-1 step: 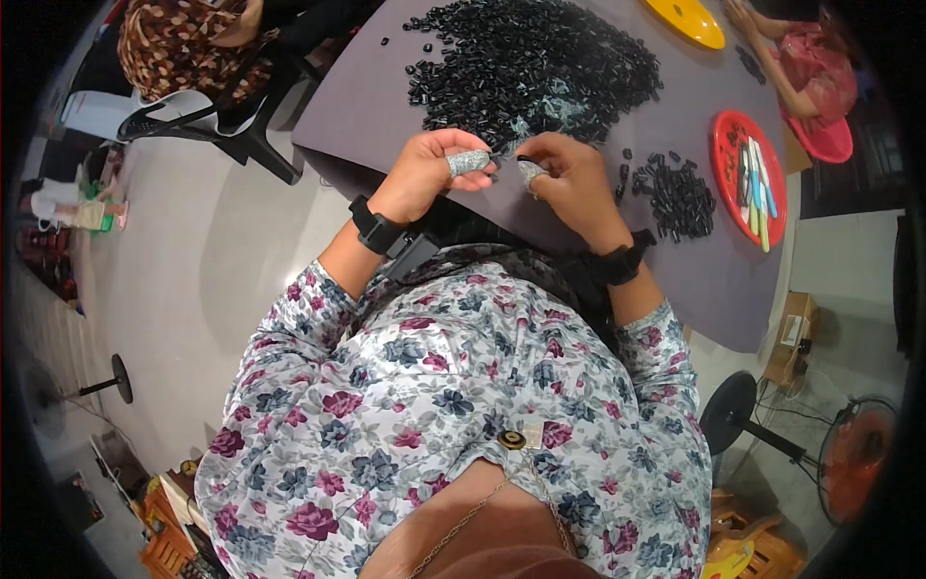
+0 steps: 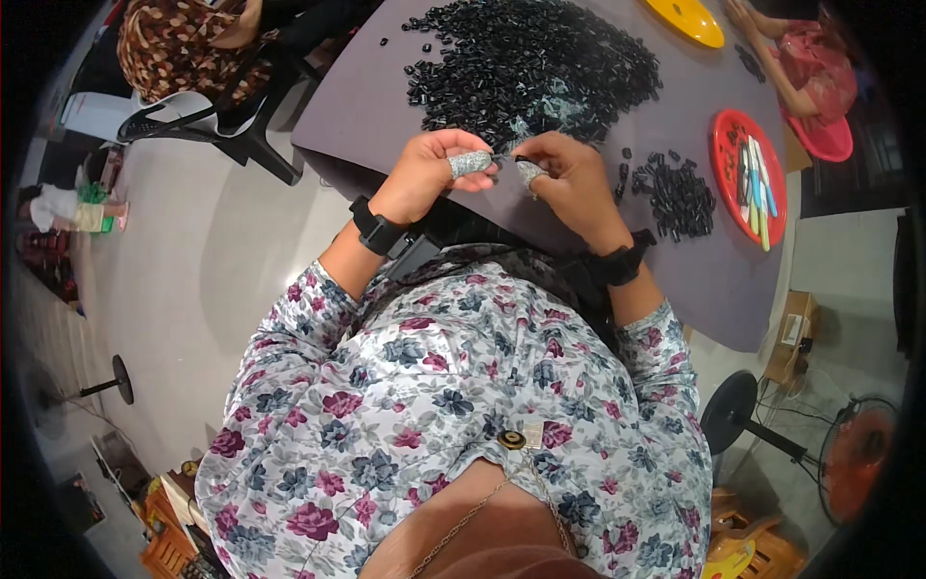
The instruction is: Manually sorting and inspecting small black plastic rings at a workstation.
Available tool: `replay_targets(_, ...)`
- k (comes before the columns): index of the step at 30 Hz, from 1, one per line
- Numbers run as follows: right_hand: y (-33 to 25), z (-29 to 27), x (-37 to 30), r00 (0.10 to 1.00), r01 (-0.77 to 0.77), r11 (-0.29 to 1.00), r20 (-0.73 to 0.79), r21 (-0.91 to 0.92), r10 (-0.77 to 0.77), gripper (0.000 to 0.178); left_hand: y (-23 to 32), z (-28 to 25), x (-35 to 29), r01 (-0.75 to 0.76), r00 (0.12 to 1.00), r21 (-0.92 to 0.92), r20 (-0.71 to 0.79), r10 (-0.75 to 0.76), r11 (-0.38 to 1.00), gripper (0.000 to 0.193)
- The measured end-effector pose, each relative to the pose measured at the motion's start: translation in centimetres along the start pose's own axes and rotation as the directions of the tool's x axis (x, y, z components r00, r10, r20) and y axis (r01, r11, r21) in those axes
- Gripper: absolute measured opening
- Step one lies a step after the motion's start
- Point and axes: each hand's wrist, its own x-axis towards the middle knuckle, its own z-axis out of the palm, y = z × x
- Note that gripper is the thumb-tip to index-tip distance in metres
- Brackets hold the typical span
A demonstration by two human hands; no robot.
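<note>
At the centre of the frame, just above the flowered blouse, the left hand [image 2: 432,172] and right hand [image 2: 569,179] meet over the near edge of the grey table [image 2: 386,106], each pinched narrow on one end of a small black piece [image 2: 505,156], with a taped finger [image 2: 471,163] on either hand. This looks like a joining or pulling step; the next move seems to need a steady pinch. Counted: one big black heap [image 2: 540,58] at top centre, one smaller pile [image 2: 680,198] at right, one red plate [image 2: 748,174], one yellow plate [image 2: 687,19].

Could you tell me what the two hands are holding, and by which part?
The left hand and right hand pinch a small black piece between them by its ends.
</note>
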Motion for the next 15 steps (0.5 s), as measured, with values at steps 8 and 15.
replay_targets(8,-1.5,0.0,-0.3,0.994,-0.092,0.993,0.063,0.072,0.087,0.028,0.0,0.7,0.2,-0.068,0.993,0.114,0.103,0.056,0.991,0.015)
replay_targets(15,-0.2,-0.4,-0.6,0.996,0.017,1.000,0.091,0.019,-0.019,0.030,-0.2,0.8,0.2,-0.035,0.993,0.121,0.115,0.021,0.992,0.013)
